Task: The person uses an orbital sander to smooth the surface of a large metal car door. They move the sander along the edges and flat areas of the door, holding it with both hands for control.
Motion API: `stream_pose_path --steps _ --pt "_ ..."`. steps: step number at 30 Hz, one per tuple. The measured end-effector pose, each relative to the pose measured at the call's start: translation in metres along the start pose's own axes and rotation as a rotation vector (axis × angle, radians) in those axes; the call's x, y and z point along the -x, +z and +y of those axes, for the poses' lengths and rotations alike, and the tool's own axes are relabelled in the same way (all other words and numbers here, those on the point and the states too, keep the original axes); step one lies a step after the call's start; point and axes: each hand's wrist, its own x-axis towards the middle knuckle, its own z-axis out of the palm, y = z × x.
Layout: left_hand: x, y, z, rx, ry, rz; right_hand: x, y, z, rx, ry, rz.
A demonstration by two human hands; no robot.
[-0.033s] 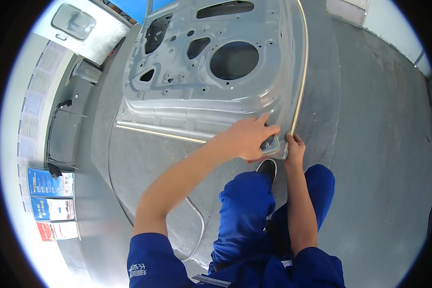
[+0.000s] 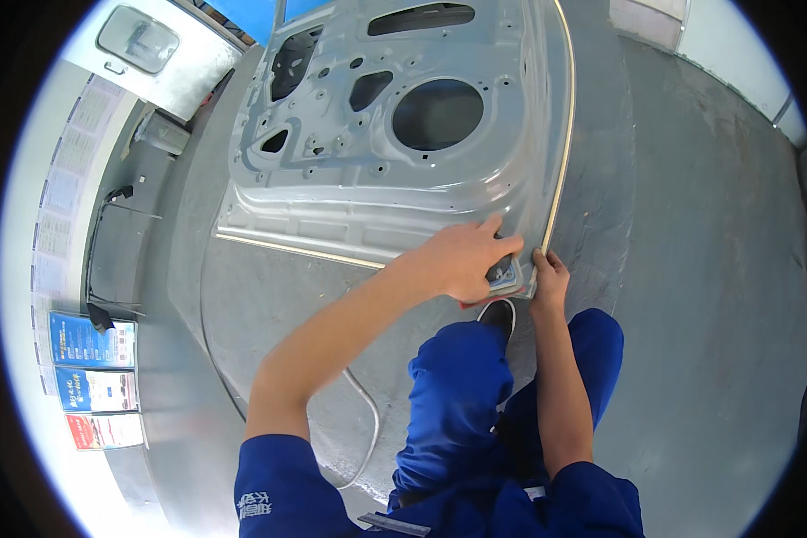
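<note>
A grey car door panel (image 2: 332,193) lies in front of me with its inner side up. A thin pale yellow strip (image 2: 568,108) follows its right and near edges. At the near right corner, my left hand (image 2: 466,260) is closed around a small flat block (image 2: 505,276), with a greyish top and a red edge below. The palm hides part of the block, so its exact kind is unclear. Just right of it, my right hand (image 2: 551,276) pinches the door's edge by the yellow strip, with the thumb on top; what lies under the fingers is hidden.
A pale hose (image 2: 374,421) curls across the grey floor by my left elbow. My shoe (image 2: 498,316) is just below the panel's corner. Along the left wall are a bin (image 2: 163,133), a metal stand (image 2: 94,242) and poster boards (image 2: 94,339). A white cabinet (image 2: 139,45) stands at the far left.
My left hand and the block look almost unmoved; slightly more of the block's red edge shows now. The whole view has shifted very slightly.
</note>
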Motion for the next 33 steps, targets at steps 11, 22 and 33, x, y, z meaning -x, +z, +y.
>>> stream_pose_path --steps 11,22,33 --pt "0.016 -0.003 -0.026 -0.026 -0.113 0.006 -0.009 -0.007 0.007 0.057 -0.039 -0.011" --pt "0.014 0.006 -0.009 0.1 -0.09 -0.191 -0.005 -0.001 0.003 0.045 -0.003 0.006" --pt "0.028 0.003 -0.009 0.257 -0.129 0.079 -0.004 -0.008 -0.002 0.113 -0.03 -0.059"
